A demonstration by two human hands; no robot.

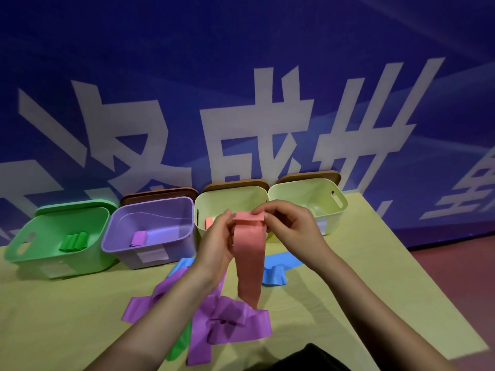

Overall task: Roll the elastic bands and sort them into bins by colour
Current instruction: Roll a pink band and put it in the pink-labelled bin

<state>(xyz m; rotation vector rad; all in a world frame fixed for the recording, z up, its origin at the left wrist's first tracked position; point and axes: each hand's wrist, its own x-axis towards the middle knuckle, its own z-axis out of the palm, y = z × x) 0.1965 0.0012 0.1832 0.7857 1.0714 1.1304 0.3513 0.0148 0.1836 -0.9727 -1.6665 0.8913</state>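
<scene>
In front of the middle pale bin (203,210), both hands are pinching the folded top of a pink band (250,261): the left hand (218,241) and right hand (288,223) are gripping it from either side. Its tail is hanging down towards the purple bands (230,322) lying nearer than that bin.

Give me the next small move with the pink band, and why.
Probably keep rolling the pink band downward from its folded top. Both the left hand and right hand pinch only that first fold, while most of the strip hangs loose over the purple bands. A pink roll already lies in the third bin.
</scene>
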